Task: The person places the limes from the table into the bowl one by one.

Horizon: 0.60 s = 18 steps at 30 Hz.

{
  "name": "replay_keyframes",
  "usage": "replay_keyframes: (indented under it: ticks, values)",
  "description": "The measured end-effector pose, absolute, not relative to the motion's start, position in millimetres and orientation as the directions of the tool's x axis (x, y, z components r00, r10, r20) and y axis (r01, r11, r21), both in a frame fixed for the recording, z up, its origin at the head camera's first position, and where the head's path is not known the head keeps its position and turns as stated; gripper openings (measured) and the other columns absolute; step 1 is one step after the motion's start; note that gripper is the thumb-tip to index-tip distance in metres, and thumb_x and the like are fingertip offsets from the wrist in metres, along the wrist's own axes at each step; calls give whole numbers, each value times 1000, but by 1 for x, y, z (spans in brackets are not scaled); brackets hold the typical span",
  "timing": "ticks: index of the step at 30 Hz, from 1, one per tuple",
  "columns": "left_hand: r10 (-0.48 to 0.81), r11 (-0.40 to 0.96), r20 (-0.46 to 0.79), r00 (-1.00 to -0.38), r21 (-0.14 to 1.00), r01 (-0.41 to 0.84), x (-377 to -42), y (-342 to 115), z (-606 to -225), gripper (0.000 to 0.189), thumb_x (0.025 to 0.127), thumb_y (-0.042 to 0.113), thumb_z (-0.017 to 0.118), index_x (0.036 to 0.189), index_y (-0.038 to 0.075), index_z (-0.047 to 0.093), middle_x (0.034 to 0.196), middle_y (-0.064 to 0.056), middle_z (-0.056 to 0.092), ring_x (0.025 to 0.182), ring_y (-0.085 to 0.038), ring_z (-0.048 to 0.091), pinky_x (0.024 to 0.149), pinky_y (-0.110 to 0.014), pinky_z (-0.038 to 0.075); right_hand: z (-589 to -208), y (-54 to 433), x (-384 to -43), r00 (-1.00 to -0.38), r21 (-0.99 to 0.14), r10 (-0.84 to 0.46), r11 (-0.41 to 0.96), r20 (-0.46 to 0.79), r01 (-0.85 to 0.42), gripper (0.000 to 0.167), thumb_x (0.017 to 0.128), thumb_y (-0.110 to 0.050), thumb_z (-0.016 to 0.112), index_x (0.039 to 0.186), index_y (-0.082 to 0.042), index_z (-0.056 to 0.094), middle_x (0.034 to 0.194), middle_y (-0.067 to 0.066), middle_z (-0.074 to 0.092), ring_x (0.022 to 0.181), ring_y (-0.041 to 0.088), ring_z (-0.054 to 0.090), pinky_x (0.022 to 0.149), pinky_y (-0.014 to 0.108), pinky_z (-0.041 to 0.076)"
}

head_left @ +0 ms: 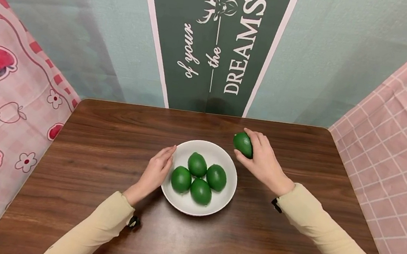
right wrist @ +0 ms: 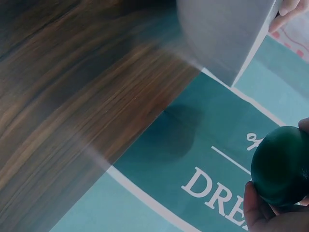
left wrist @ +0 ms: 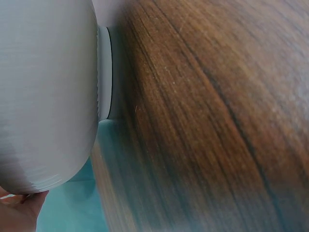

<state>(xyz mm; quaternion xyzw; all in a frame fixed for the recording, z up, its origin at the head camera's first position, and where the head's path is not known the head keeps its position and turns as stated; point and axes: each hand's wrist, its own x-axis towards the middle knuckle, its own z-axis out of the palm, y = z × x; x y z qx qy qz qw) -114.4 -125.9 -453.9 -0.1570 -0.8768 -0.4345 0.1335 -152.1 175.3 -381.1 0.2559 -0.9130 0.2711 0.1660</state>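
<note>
A round white bowl (head_left: 192, 208) stands on the table with several green limes (head_left: 201, 191) inside. My left hand (head_left: 155, 169) rests along the bowl's left rim, its fingers fairly straight. The left wrist view shows the bowl's outer wall (left wrist: 48, 96) close up, with part of that hand (left wrist: 21, 212) against the rim at lower left. Beyond the bowl's upper right side, my right hand (head_left: 261, 159) holds another lime (head_left: 242, 144) between thumb and fingers. This held lime (right wrist: 280, 166) also appears at the right of the right wrist view, raised off the table.
The brown wooden table (head_left: 109, 131) has its back edge near a green printed cloth (head_left: 207, 97). Pink patterned cloths hang at the left (head_left: 10, 87) and right (head_left: 399, 150) sides.
</note>
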Motion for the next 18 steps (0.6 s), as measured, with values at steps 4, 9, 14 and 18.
replay_keyframes:
  ticks: [4,9,14,18]
  values:
    - [159,568,364,-917,726,387,-114,-126,-454,35,90,-2,49,125,-6,51,122,-19,54,115,-28,51,98,-37,41,-381,170,-152,-816,-408,-392,722,426,-559,62,79,-24,69,129,-1,43,110,16,49,94,28,47,73,41,48]
    - [164,569,367,-916,723,392,-114,-127,-454,35,90,-2,48,124,-8,51,122,-19,54,115,-29,51,97,-38,41,-384,165,-152,-810,-403,-400,718,428,-568,61,79,-25,69,130,-3,43,110,15,49,94,27,47,73,39,48]
    - [167,567,371,-914,722,397,-114,-127,-454,34,91,-1,48,124,-8,51,122,-20,54,115,-29,50,97,-38,41,-384,159,-152,-800,-405,-416,703,433,-585,62,79,-27,70,129,-3,44,110,14,49,94,26,48,73,39,48]
    - [166,564,368,-915,726,394,-114,-128,-455,34,91,-1,48,124,-8,51,122,-20,54,115,-29,50,97,-38,41,-386,153,-152,-796,-410,-426,694,430,-592,62,79,-28,70,129,-3,44,110,14,50,94,26,49,74,38,49]
